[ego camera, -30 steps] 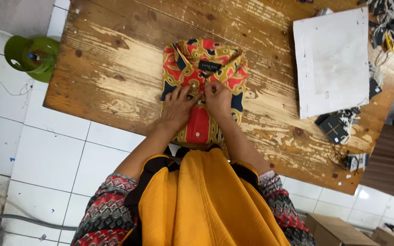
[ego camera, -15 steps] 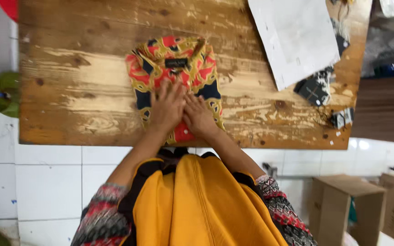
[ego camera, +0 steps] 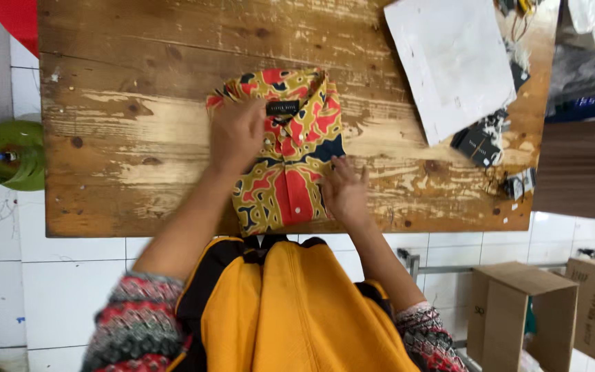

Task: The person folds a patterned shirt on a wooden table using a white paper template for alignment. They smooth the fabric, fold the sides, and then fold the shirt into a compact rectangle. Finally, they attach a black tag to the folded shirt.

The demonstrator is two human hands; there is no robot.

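A folded shirt (ego camera: 290, 155) with a red, yellow and dark blue pattern lies on a worn wooden table (ego camera: 139, 103), collar away from me. My left hand (ego camera: 237, 134) rests flat on the shirt's upper left part, beside the collar. My right hand (ego camera: 344, 191) lies with fingers spread at the shirt's lower right edge, partly on the bare wood. Neither hand grips anything. An orange garment on my chest fills the lower middle of the view.
A white sheet (ego camera: 452, 62) lies on the table's far right, with small black tags (ego camera: 480, 141) beside it. A green gas cylinder (ego camera: 8, 155) stands on the tiled floor at left. Cardboard boxes (ego camera: 525, 310) stand at lower right.
Both hands were together on the shirt's lower middle. Now they have parted: the left has slid up toward the collar, the right out to the lower right edge. The view has shifted too.
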